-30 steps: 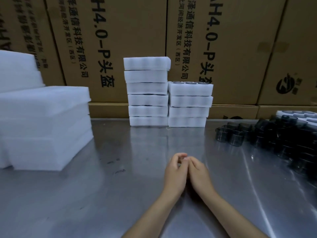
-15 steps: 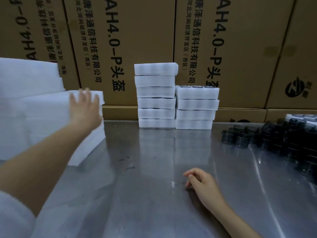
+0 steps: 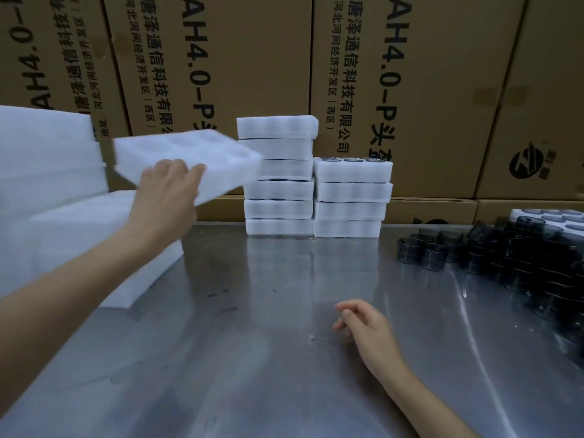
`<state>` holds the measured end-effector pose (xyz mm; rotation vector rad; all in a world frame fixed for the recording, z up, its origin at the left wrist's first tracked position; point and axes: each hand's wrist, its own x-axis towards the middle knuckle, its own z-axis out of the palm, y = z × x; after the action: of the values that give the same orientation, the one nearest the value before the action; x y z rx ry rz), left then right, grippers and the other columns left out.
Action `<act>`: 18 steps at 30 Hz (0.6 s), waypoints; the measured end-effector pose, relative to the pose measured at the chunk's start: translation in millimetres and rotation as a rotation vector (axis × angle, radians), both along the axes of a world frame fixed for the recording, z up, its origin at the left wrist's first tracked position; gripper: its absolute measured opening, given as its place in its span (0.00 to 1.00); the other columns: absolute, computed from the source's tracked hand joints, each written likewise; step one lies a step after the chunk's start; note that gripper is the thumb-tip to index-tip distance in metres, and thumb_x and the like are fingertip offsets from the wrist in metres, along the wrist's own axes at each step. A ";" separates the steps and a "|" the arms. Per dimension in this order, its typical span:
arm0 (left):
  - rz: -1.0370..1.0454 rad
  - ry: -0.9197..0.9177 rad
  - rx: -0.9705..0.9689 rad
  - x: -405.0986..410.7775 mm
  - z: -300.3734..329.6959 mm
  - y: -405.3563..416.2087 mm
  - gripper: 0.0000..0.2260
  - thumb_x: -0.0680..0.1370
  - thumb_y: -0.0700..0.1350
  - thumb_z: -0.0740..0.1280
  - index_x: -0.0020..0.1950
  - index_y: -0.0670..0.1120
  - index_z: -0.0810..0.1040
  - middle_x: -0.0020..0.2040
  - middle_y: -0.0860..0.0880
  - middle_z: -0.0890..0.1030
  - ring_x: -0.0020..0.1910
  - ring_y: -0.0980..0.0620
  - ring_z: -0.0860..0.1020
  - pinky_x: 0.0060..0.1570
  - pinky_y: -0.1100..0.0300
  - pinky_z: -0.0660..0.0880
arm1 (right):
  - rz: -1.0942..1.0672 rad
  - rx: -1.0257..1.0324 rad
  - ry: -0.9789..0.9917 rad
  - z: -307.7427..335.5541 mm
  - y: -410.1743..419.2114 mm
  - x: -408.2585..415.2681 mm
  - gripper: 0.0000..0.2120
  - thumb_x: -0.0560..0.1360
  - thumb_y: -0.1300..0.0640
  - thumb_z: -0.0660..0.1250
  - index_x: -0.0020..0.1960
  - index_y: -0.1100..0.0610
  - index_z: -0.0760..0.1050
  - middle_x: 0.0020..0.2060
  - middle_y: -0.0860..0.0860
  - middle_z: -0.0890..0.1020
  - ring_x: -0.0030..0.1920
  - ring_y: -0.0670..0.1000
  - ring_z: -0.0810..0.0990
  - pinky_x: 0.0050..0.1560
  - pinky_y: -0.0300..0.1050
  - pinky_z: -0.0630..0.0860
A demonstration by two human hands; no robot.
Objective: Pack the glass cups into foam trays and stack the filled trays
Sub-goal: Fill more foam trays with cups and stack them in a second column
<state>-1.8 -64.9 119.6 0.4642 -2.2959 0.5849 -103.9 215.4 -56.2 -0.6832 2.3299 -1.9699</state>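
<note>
Left hand [image 3: 167,184] grips an empty foam tray [image 3: 189,159] by its near edge, fingers curled under, tray held in the air and tilted, above the pile of spare foam [image 3: 63,216] at the left of the bench [image 3: 268,343]. Its round pockets show on top; motion blur makes the pocket count unclear. Right hand [image 3: 363,324] rests near the bench middle, fingers loosely curled, holding nothing.

Two stacks of filled trays [image 3: 313,191] stand side by side at the back, against cardboard boxes [image 3: 252,58]. Dark glass cups [image 3: 505,257] lie heaped at the right, well apart from both hands.

Risks, as judged: one-handed edge grip on light, floppy foam could let the tray flex or slip. The tray's far corner passes close to the taller stack; a clip there could topple it. Heaped cups could roll or chip when picked.
</note>
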 end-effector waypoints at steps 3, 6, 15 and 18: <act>-0.425 0.055 0.189 9.0 -35.3 60.2 0.20 0.77 0.37 0.64 0.69 0.38 0.69 0.52 0.38 0.74 0.53 0.40 0.70 0.55 0.51 0.66 | -0.134 -0.278 -0.182 8.8 10.6 -13.8 0.09 0.81 0.62 0.57 0.46 0.57 0.74 0.36 0.52 0.78 0.32 0.47 0.72 0.30 0.35 0.68; -0.697 -0.049 0.231 31.9 -88.6 111.6 0.18 0.77 0.40 0.62 0.66 0.40 0.72 0.50 0.43 0.75 0.52 0.46 0.70 0.54 0.59 0.65 | -0.278 -0.487 -0.379 16.8 38.5 -37.4 0.10 0.81 0.58 0.56 0.45 0.55 0.73 0.40 0.52 0.78 0.37 0.51 0.74 0.37 0.43 0.70; -0.960 -0.263 0.225 55.8 -172.8 148.4 0.21 0.81 0.55 0.56 0.73 0.54 0.64 0.63 0.55 0.71 0.70 0.56 0.65 0.70 0.62 0.58 | -0.263 -0.547 -0.562 16.9 97.3 -70.5 0.13 0.79 0.54 0.58 0.60 0.57 0.73 0.54 0.53 0.79 0.56 0.53 0.76 0.58 0.49 0.71; -0.969 -0.054 0.773 30.6 -164.0 148.9 0.26 0.78 0.66 0.50 0.74 0.58 0.60 0.70 0.62 0.61 0.73 0.61 0.58 0.71 0.65 0.52 | -0.305 -0.550 -0.545 18.8 98.0 -70.4 0.13 0.79 0.54 0.58 0.60 0.58 0.73 0.54 0.53 0.79 0.58 0.53 0.75 0.58 0.49 0.71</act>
<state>28.9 84.0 -44.4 -0.3556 -2.3724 -0.7806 -174.3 313.4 -37.3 0.2290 1.6534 -2.5366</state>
